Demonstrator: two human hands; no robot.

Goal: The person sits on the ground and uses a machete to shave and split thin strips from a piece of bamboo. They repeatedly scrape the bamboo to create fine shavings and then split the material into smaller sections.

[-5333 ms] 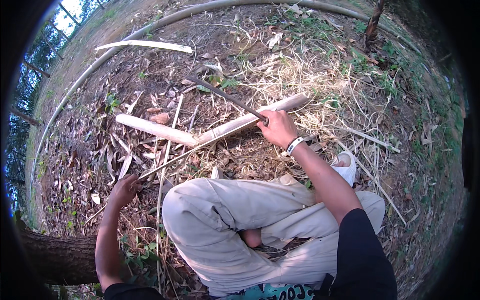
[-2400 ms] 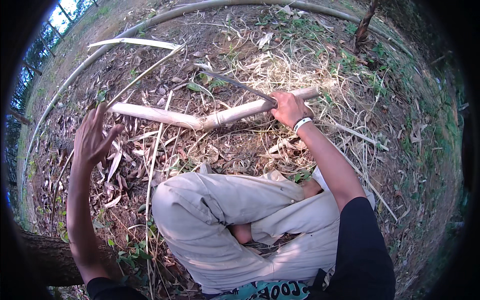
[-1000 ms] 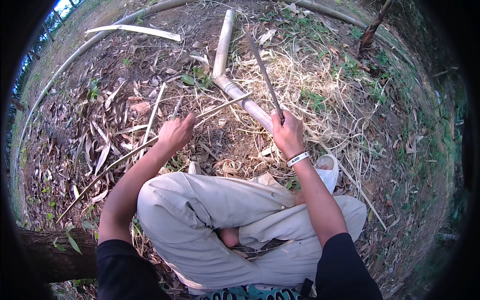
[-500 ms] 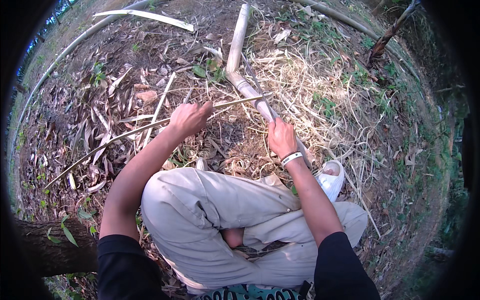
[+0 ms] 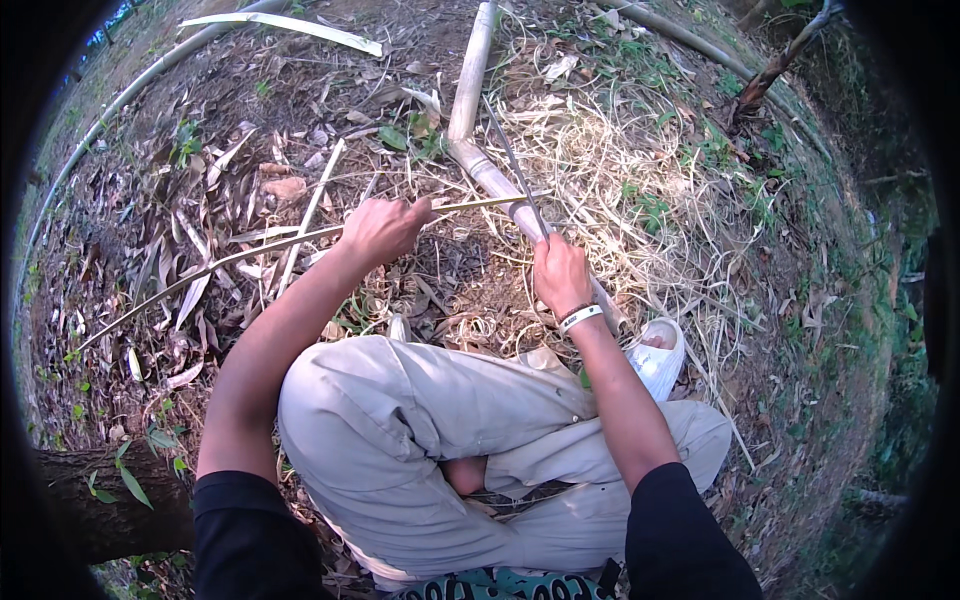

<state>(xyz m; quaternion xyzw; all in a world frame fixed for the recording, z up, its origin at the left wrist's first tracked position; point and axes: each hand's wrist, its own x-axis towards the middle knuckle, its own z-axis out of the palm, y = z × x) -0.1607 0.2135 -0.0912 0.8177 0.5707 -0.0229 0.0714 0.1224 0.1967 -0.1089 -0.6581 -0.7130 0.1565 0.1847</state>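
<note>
My left hand (image 5: 385, 228) is closed around a long, thin bamboo strip (image 5: 215, 268). The strip runs from the far left, under my wrist, to the bamboo pole (image 5: 497, 185) on its right. In my right hand (image 5: 562, 272) is a knife, its handle hidden by my fingers. The knife's long, narrow blade (image 5: 516, 165) points up and away to the left. Near the strip's right end, blade and strip cross over the pole; whether the edge bites into the strip I cannot tell. The pole bends partway along and passes beneath my right hand.
Pale curly shavings (image 5: 690, 225) cover the ground at right, dry leaves (image 5: 200, 215) at left. A wide split strip (image 5: 290, 27) lies at the far left, a stump-like branch (image 5: 775, 75) at the far right. A log (image 5: 105, 500) lies near left, beside my bent legs (image 5: 400, 400).
My left hand has shifted slightly to the right with the strip, whose far left end sits a little higher. My right hand and the knife stay almost in place.
</note>
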